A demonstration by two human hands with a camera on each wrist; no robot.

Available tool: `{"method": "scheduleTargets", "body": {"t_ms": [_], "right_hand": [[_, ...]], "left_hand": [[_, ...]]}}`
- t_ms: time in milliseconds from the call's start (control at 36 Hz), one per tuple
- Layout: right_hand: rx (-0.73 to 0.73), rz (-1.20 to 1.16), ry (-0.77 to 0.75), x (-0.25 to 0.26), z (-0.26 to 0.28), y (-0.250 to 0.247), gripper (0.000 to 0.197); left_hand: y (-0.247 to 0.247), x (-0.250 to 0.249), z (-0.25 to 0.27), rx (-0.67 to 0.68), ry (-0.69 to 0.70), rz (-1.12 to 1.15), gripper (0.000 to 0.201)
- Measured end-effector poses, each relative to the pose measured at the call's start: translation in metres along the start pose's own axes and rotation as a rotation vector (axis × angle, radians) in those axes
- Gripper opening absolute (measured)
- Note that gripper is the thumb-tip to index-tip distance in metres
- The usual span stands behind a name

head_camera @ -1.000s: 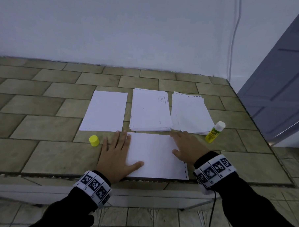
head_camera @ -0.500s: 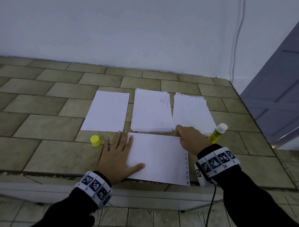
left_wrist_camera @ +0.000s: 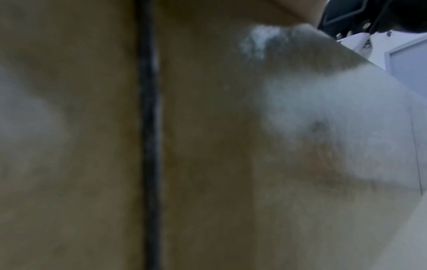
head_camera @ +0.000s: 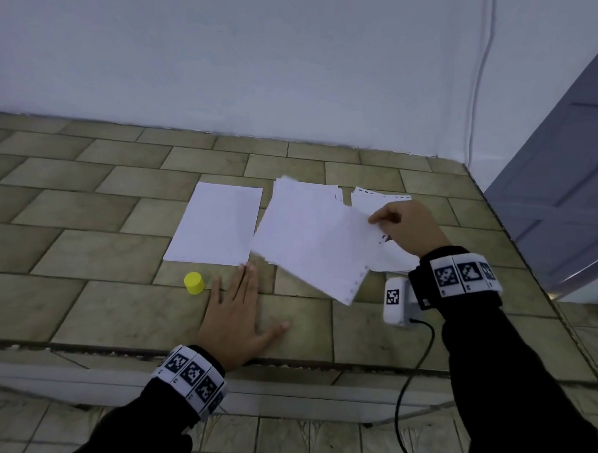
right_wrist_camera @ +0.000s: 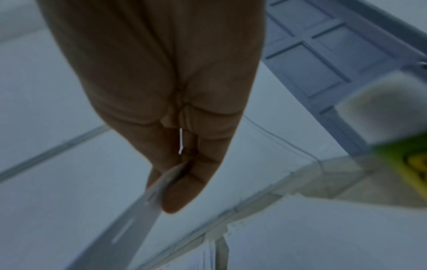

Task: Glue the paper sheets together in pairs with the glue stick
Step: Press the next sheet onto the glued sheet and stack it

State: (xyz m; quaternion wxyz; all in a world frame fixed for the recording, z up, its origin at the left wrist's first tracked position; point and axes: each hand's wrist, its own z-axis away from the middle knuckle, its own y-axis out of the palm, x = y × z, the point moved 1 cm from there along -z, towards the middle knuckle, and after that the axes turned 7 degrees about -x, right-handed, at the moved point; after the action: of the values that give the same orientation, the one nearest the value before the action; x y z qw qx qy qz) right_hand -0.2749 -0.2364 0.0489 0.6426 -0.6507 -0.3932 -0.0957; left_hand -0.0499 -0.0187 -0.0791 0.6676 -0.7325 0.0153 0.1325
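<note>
My right hand [head_camera: 390, 220] pinches a corner of a white glued sheet [head_camera: 314, 247] and holds it tilted in the air above the middle paper stack [head_camera: 302, 192]; the right wrist view shows the sheet [right_wrist_camera: 129, 235] edge-on between thumb and fingers. My left hand [head_camera: 236, 305] lies flat, fingers straight, on the bare tiled table [head_camera: 82, 302]. A single white sheet [head_camera: 219, 219] lies at the left. The right paper stack [head_camera: 388, 199] is mostly hidden by my right hand. The yellow glue cap [head_camera: 194, 283] stands beside my left hand. The glue stick [right_wrist_camera: 397, 138] shows blurred in the right wrist view only.
The table's front edge [head_camera: 285, 359] runs just under my left wrist. A white wall [head_camera: 263, 70] backs the table, and a grey door [head_camera: 566, 186] stands at the right. A black cable [head_camera: 407, 385] hangs from my right wrist camera [head_camera: 395, 300].
My right hand has lifted the sheet off the table front and carried it up and back over the middle stack. My left hand no longer touches the sheet and lies on bare tile.
</note>
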Motion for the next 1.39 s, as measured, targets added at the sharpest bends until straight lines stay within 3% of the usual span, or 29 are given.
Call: {"method": "scheduleTargets", "body": {"t_ms": [139, 250, 333, 472, 778, 1000, 1139, 1250, 1333, 1389], "right_hand": [[-0.055, -0.292, 0.227, -0.011, -0.008, 0.028, 0.017], [0.000, -0.333, 0.306, -0.005, -0.008, 0.049, 0.010], [0.030, -0.232, 0.313, -0.005, -0.009, 0.062, 0.016], [0.072, 0.068, 0.199, -0.001, -0.011, 0.077, 0.023], [0.177, 0.361, 0.138, 0.009, -0.005, 0.090, 0.027], [-0.011, 0.237, 0.015, 0.015, 0.017, 0.071, 0.023], [-0.284, 0.112, -0.170, 0.020, 0.045, 0.039, 0.014], [-0.518, 0.095, -0.238, 0.015, 0.067, 0.012, 0.018], [-0.643, 0.118, -0.200, -0.001, 0.078, 0.003, 0.031], [-0.685, 0.101, -0.104, -0.014, 0.084, 0.002, 0.046]], "left_hand": [[0.002, 0.001, 0.002, -0.036, 0.019, 0.005, 0.116], [0.000, 0.000, 0.002, -0.014, 0.017, -0.004, 0.118], [-0.002, 0.000, 0.001, -0.010, 0.013, -0.007, 0.119], [0.000, 0.001, 0.001, -0.026, 0.012, -0.017, 0.116], [-0.004, 0.000, 0.001, -0.004, -0.003, -0.004, 0.117], [-0.008, 0.001, 0.000, 0.035, -0.031, 0.022, 0.121], [-0.017, 0.005, -0.004, 0.094, -0.050, 0.173, 0.124], [-0.046, 0.010, -0.009, 0.202, -0.072, 0.335, 0.124], [-0.076, 0.007, -0.011, 0.288, -0.114, 0.481, 0.096], [-0.097, 0.006, -0.017, 0.270, -0.127, 0.506, 0.084]]}}
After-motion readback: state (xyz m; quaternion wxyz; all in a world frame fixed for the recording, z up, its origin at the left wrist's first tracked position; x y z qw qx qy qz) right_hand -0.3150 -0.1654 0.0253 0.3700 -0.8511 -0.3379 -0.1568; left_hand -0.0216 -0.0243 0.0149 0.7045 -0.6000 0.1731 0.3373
